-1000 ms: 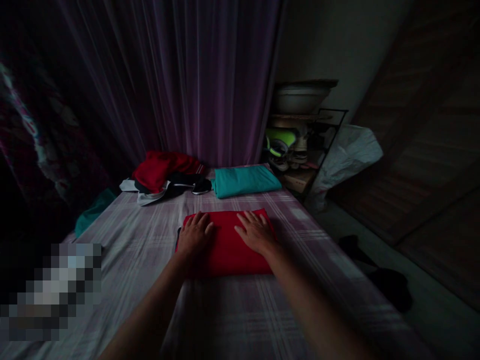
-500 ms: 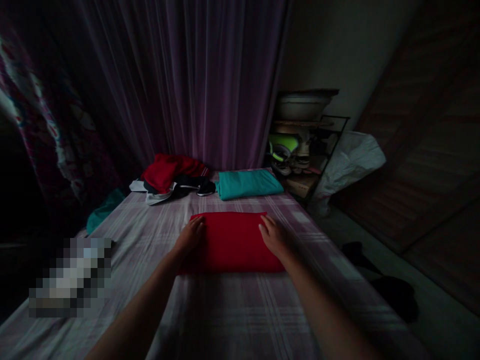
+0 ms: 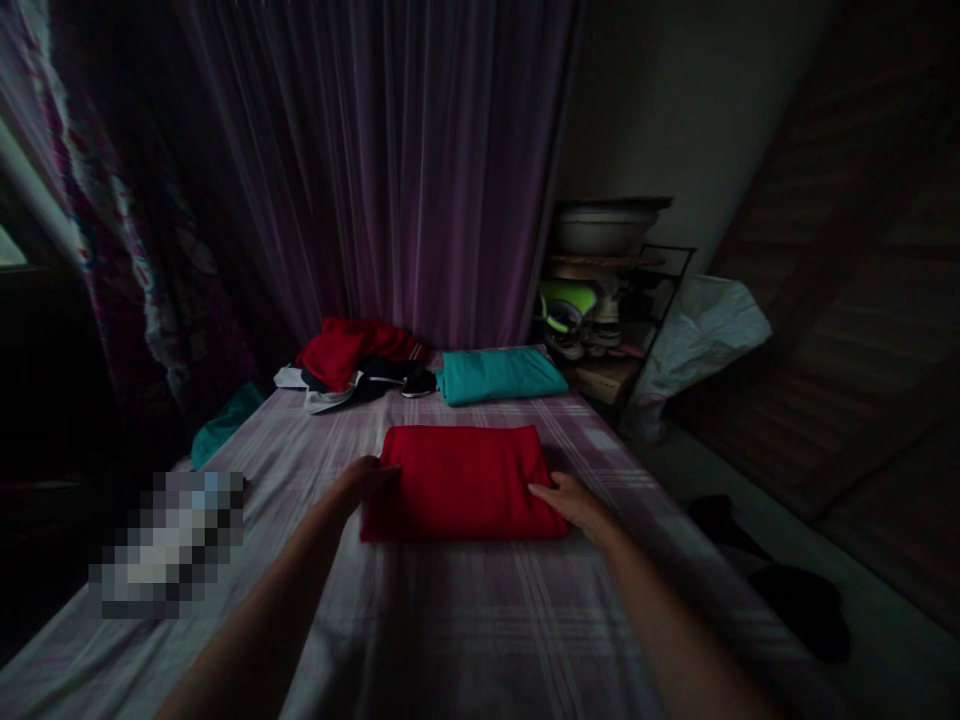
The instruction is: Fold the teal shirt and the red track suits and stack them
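Observation:
A folded red cloth [image 3: 461, 485] lies as a flat rectangle on the plaid bedsheet [image 3: 465, 620], in the middle of the head view. My left hand [image 3: 367, 478] grips its left side, with the thumb on top and the other fingers mostly hidden at the edge. At the opposite side, my right hand [image 3: 574, 500] pinches the cloth's right edge, its thumb tip resting on the upper face. Beyond it sits a folded teal cloth [image 3: 502, 376].
A heap of red, black and white clothes [image 3: 352, 360] lies at the far left of the bed. Purple curtains [image 3: 390, 170] hang behind. To the right stand a rack with shoes [image 3: 600, 320] and a white sack [image 3: 697, 335]. A blurred-out item [image 3: 172, 545] lies at left.
Both hands have moved from lying on the cloth's top to its left and right edges, and now grip them. The camera view has shifted slightly.

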`<state>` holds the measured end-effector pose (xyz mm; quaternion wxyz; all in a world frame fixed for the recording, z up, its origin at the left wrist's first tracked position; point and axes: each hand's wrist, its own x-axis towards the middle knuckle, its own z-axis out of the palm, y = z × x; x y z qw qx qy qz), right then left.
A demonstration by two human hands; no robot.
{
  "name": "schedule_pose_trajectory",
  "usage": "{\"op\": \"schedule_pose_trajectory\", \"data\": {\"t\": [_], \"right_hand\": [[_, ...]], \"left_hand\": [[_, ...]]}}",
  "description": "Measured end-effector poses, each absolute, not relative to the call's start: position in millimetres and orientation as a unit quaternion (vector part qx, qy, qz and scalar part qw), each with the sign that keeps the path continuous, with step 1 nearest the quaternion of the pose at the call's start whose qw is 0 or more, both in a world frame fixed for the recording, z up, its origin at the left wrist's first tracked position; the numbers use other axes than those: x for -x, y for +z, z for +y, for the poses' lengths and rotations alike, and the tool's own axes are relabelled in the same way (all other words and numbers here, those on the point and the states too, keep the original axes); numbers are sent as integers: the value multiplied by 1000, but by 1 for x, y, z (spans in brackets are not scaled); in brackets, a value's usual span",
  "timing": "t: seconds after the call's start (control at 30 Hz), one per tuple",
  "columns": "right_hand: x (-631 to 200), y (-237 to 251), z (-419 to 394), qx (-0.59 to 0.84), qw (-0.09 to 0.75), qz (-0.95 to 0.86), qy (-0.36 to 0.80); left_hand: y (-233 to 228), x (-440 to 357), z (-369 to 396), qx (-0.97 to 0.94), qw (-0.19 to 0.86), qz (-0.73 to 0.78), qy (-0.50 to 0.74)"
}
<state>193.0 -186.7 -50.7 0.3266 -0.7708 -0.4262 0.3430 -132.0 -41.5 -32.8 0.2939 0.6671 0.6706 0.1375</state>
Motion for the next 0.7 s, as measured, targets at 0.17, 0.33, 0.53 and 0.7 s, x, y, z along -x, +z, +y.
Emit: {"op": "schedule_pose_trajectory", "data": {"t": [0.17, 0.33, 0.53, 0.7], "right_hand": [[-171, -49, -180, 753, 407, -416, 306], [-162, -26, -157, 729, 444, -479, 207], [-208, 36, -96, 737, 430, -516, 80], [-282, 86, -13, 727, 461, -508, -23]], "left_hand": [[-37, 116, -61, -666, 277, 659, 214], [-30, 101, -59, -645, 313, 612, 333], [30, 56, -1, -668, 312, 525, 425], [80, -5, 87, -671, 308, 459, 493]]}}
